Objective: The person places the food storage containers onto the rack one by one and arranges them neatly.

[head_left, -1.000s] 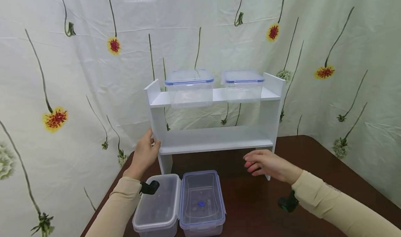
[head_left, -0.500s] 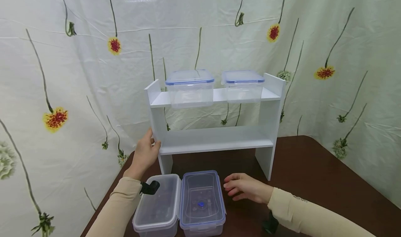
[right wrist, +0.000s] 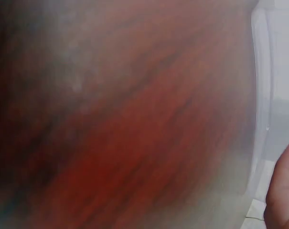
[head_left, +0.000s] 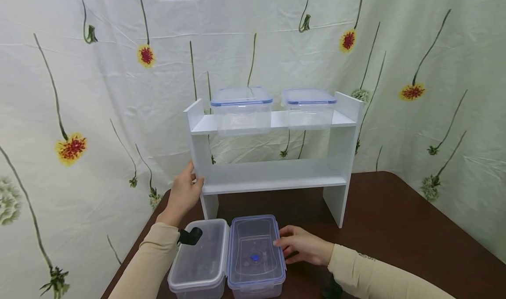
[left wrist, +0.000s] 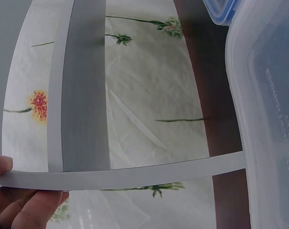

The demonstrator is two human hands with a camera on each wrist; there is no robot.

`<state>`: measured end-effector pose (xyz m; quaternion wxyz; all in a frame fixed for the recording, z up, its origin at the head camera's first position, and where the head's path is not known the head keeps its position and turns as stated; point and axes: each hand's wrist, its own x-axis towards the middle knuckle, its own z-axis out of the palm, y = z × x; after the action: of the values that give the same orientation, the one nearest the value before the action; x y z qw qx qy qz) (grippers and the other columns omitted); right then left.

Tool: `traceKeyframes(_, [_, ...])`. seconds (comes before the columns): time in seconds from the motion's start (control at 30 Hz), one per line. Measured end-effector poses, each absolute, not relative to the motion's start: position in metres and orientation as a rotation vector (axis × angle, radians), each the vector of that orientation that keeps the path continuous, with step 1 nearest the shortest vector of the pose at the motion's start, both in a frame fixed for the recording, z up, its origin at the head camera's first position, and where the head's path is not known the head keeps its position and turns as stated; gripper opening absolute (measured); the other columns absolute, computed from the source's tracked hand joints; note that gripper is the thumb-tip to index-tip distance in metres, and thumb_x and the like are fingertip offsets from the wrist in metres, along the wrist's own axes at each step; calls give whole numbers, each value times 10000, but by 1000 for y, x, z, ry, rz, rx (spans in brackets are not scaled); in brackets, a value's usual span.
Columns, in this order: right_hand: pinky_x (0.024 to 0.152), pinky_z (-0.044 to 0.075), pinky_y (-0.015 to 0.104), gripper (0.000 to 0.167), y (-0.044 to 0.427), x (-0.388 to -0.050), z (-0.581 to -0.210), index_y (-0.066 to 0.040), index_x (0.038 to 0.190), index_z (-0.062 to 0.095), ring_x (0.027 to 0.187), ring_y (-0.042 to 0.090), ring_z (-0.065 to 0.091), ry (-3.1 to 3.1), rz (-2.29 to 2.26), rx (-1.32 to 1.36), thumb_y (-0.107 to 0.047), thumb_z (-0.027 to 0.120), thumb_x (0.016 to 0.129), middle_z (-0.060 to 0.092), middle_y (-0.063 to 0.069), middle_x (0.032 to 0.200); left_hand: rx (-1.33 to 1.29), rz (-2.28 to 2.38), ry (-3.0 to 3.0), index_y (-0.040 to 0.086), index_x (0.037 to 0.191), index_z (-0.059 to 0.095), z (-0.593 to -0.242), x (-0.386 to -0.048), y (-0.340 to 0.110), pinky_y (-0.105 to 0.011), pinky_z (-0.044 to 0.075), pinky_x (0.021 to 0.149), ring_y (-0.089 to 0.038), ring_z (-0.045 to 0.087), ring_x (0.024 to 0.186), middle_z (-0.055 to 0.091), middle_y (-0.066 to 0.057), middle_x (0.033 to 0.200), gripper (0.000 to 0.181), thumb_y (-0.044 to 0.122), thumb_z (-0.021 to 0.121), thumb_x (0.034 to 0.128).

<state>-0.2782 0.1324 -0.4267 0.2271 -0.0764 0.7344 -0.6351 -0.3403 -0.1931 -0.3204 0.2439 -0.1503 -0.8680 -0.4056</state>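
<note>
My left hand point(head_left: 182, 196) grips the left side panel of a white two-tier shelf point(head_left: 272, 176); in the left wrist view the thumb and fingers of this hand point(left wrist: 29, 207) lie on either side of the panel's edge point(left wrist: 134, 176). My right hand point(head_left: 306, 246) touches the right edge of a clear container with a blue-rimmed lid point(head_left: 256, 242), one fingertip over the rim and the others beside the wall. Against that container's left side stands a clear one with a whitish rim point(head_left: 199, 255). In the right wrist view only part of my hand point(right wrist: 282, 195) shows.
Two clear containers with blue-rimmed lids, one on the left point(head_left: 242, 112) and one on the right point(head_left: 309, 110), stand on the upper shelf. The dark brown table point(head_left: 379, 211) extends to the right. Behind hangs a pale flowered cloth point(head_left: 118, 84).
My right hand has moved left and toward the front, from near the shelf's right leg to the blue-rimmed container. My left hand stays on the side panel.
</note>
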Motion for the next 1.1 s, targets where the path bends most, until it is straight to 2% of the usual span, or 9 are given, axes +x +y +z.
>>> traceKeyframes(0.27, [698, 564, 325, 723, 133, -279, -427, -14, 1507, 329, 733, 142, 626, 1924, -1818, -243, -205, 707, 921, 677, 54, 906, -406, -1109, -2379, 72, 1579, 278, -319, -340, -192, -597, 552, 877, -473, 579, 1235, 498, -334, 1434, 628, 8, 501, 995])
traceKeyframes(0.73, [693, 565, 324, 785, 133, -280, -431, -72, 1577, 238, 751, 123, 663, 1793, -1906, -309, -160, 677, 933, 715, 23, 927, -399, -1107, -2377, 50, 1565, 301, -318, -340, -191, -596, 547, 890, -478, 569, 1245, 490, -328, 1446, 611, 2, 499, 988])
traceKeyframes(1.1, [700, 598, 304, 801, 140, -280, -429, -67, 1599, 181, 739, 91, 700, 1677, -1971, -404, -137, 640, 946, 750, -8, 922, -396, -1119, -2388, 70, 1577, 286, -318, -340, -192, -601, 552, 878, -478, 580, 1236, 492, -321, 1449, 622, 12, 501, 996])
